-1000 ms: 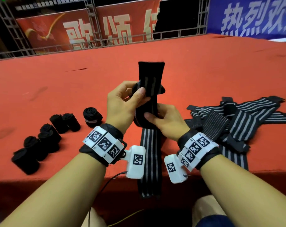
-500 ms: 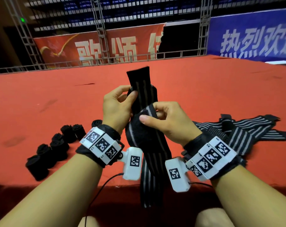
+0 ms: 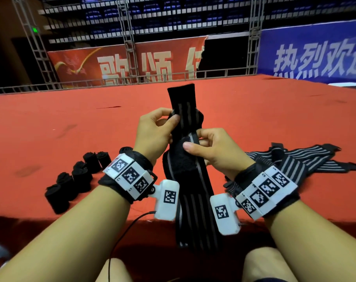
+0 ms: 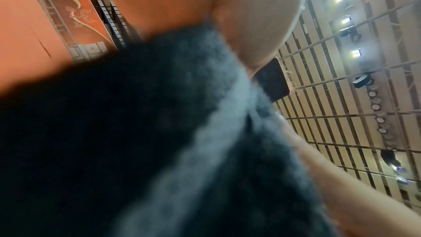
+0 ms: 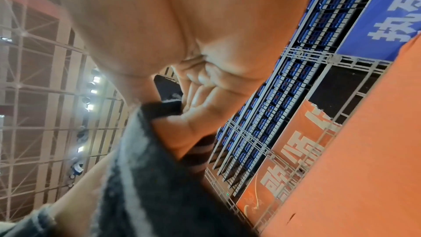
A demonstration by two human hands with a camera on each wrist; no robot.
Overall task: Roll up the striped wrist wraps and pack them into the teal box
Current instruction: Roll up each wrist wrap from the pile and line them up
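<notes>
**Two hands hold one striped wrap over the red mat**

The left hand (image 3: 152, 135) pinches the striped wrap (image 3: 185, 165) near its top, thumb in front and fingers curled behind. The right hand (image 3: 215, 151) grips the same wrap just below, with its thumb pressed flat on the fuzzy black patch and its fingers curled round the back. Both hands are grasping the wrap, held up in the air above the near edge of the red mat (image 3: 254, 119).

The top end of the wrap sticks straight up past the left hand. The long bottom end hangs down between the two wrists and drops below the near edge of the mat.

Left of the held wrap, a bunch of rolled wraps (image 3: 75, 178) sits on the mat close to its near edge. They stand side by side, some touching. Right of the held wrap, a heap of loose wraps (image 3: 301, 161) lies flat and tangled, partly hidden behind the right wrist.

Behind the held wrap the mat is wide, bare red all the way to the far edge, where a metal rail (image 3: 132, 80) runs along it. Past the rail hang a red banner (image 3: 120, 64) and a blue banner (image 3: 315, 55).

From the wrist cameras the wrap is a blurry dark shape very close up
</notes>
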